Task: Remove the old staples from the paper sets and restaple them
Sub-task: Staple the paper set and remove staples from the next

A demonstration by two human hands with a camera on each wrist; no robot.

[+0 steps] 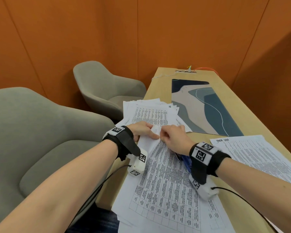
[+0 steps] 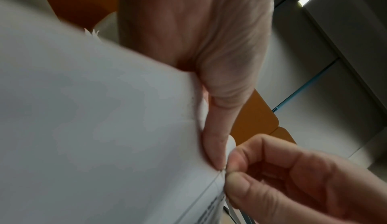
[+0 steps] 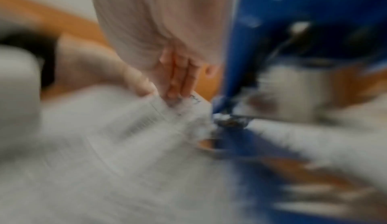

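A printed paper set (image 1: 168, 182) lies on the wooden table (image 1: 252, 118) in front of me, its top corner lifted and folded back. My left hand (image 1: 148, 130) holds that corner, and in the left wrist view its thumb (image 2: 215, 144) presses on the sheet (image 2: 104, 128). My right hand (image 1: 165, 137) pinches a small metal staple (image 1: 159, 138) at the corner between thumb and forefinger (image 2: 240, 158). A blue stapler (image 1: 186, 161) lies under my right wrist and looms large but blurred in the right wrist view (image 3: 272, 28).
A fanned stack of paper sets (image 1: 151, 111) lies just beyond my hands. Another paper set (image 1: 259, 157) lies on the right. A blue and beige desk mat (image 1: 208, 106) covers the middle of the table. Two grey chairs (image 1: 40, 132) (image 1: 104, 84) stand left of the table.
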